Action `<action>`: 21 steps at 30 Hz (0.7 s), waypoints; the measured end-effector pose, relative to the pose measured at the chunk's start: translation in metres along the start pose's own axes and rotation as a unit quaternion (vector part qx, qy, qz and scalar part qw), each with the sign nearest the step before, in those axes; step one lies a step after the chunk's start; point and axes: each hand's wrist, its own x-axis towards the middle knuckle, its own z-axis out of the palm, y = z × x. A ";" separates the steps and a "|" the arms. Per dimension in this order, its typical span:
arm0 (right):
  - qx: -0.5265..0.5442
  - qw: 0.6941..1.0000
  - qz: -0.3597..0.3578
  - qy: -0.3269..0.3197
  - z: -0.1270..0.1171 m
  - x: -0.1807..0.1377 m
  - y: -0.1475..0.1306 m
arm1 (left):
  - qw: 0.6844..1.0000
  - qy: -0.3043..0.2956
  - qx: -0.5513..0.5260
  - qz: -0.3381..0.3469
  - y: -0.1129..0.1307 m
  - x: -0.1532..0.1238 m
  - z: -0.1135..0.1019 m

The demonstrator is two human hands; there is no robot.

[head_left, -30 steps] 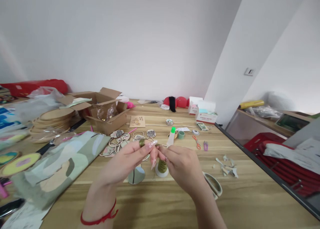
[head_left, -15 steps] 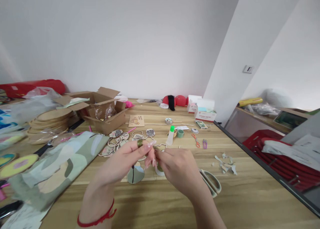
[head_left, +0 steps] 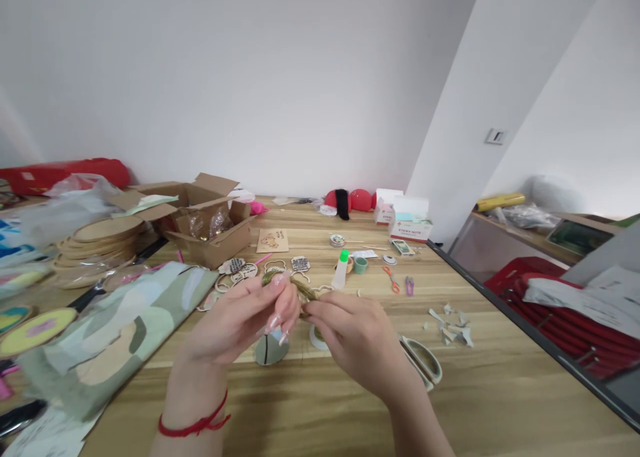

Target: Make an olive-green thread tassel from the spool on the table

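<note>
A bundle of olive-green thread (head_left: 301, 286) runs between my two hands, held above the table. My left hand (head_left: 255, 310) pinches one side of it, the fingers curled together. On the other side my right hand (head_left: 345, 330) grips it with thumb and forefinger. Beneath my left fingers lies a small round mirror (head_left: 271, 350) with a dark line across it. A white round piece (head_left: 316, 339), partly covered by my right hand, sits beside it. Just beyond stands a glue bottle with a green cap (head_left: 341, 270).
White-handled scissors (head_left: 423, 362) lie right of my right hand, near paper scraps (head_left: 457, 329). Orange scissors (head_left: 391, 279) and purple snips (head_left: 409, 286) lie farther back. A cardboard box (head_left: 210, 237), folded patterned fabric (head_left: 125, 330) and wooden cutouts (head_left: 245, 272) occupy the left.
My hands have moved slightly apart, my left one shifting leftward and down. More of the thread bundle now shows, arched between them.
</note>
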 end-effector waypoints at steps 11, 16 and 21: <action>-0.064 0.998 -0.010 0.023 0.000 0.001 -0.001 | 0.999 0.028 0.012 -0.019 -0.002 0.002 -0.003; -0.069 0.997 -0.001 0.047 0.000 0.001 0.002 | 0.999 0.041 -0.001 -0.012 -0.003 0.003 -0.002; -0.058 0.996 0.015 0.068 0.000 -0.001 0.006 | 0.998 0.057 -0.005 0.006 -0.004 0.005 -0.002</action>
